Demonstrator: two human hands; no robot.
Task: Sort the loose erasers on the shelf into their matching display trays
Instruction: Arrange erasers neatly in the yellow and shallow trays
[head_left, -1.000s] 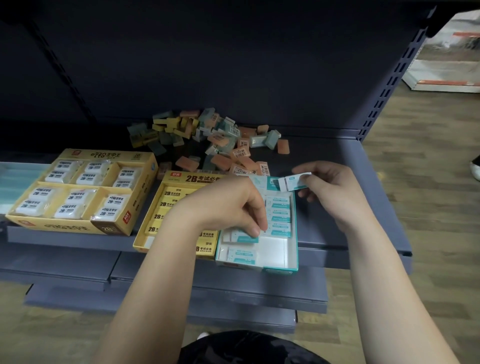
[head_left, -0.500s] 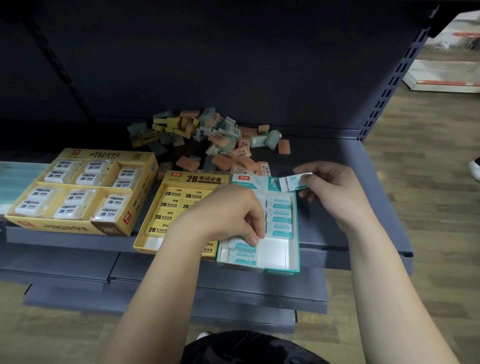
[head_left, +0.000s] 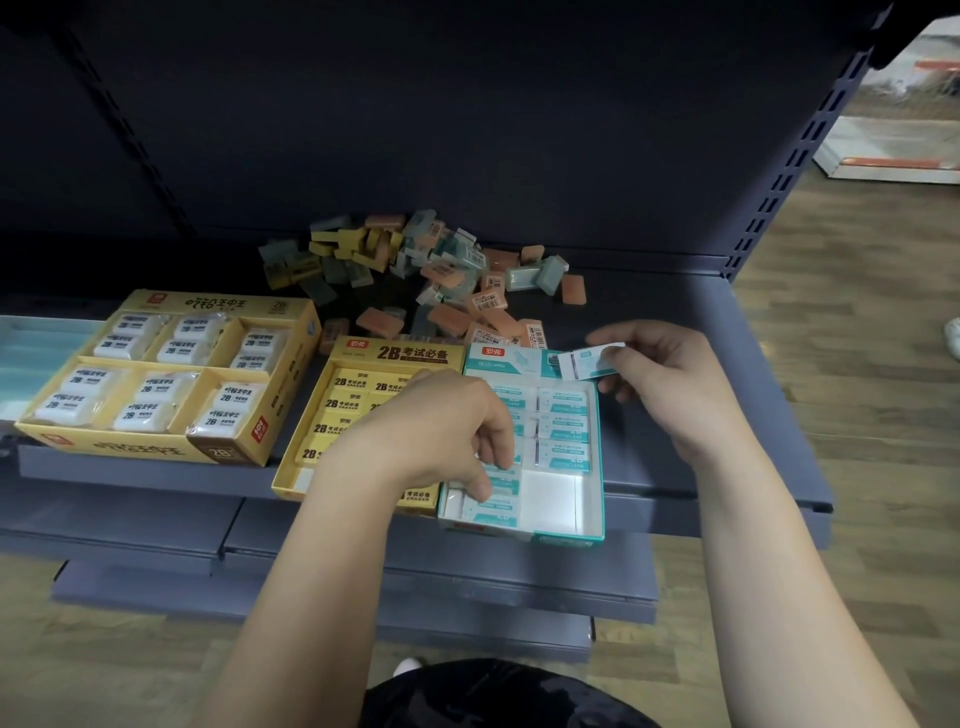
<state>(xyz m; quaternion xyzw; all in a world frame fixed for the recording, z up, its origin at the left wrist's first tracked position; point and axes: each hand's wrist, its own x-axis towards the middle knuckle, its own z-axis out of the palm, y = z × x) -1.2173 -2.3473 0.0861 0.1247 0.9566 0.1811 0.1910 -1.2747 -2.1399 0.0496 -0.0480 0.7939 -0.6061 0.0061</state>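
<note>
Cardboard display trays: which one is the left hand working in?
The teal-rimmed white cardboard tray, rightmost; fingertips of the left hand touch its teal-labelled erasers. The two trays left of it are yellow.

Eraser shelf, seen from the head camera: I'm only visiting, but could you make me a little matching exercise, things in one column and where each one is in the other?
Things
1. teal tray
2. loose eraser pile
3. big yellow tray
4. teal-sleeved eraser

Places
A. pinched in the right hand
B. holds white wrapped erasers
C. at the back of the shelf
D. partly beneath the left hand, front right slot unfilled

Pairs: 1-D, 2-C, 3-B, 4-A
</note>
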